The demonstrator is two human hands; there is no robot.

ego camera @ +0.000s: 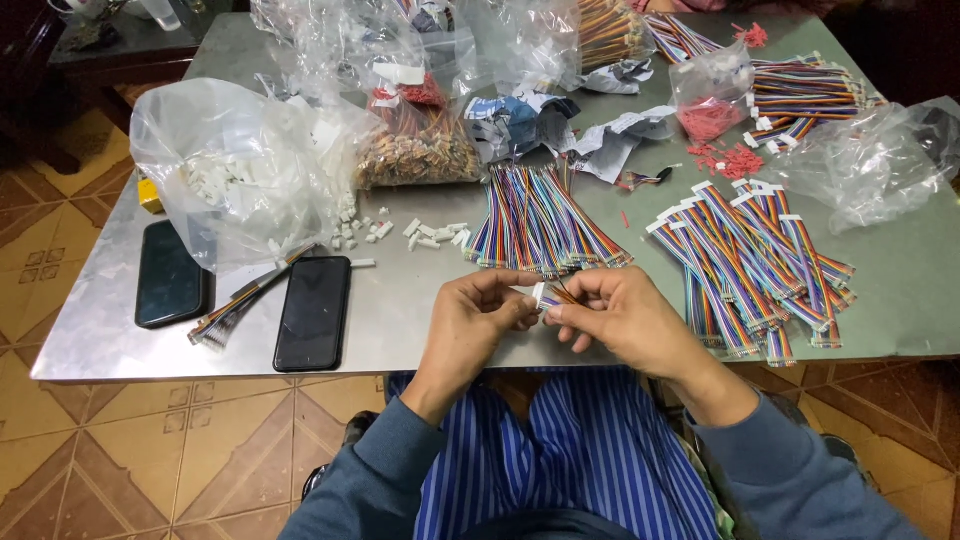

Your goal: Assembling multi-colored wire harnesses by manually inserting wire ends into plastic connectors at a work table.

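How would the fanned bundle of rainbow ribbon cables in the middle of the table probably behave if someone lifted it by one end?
The ribbon cable bundle would probably droop, since its thin wires look flexible. Being loose and unbound, strands would likely slip apart. It seems light for its size.

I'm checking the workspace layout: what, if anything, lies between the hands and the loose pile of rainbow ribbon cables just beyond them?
Nothing visible. Both the left hand and right hand pinch a small white connector, and only bare table separates them from the ribbon cable pile.
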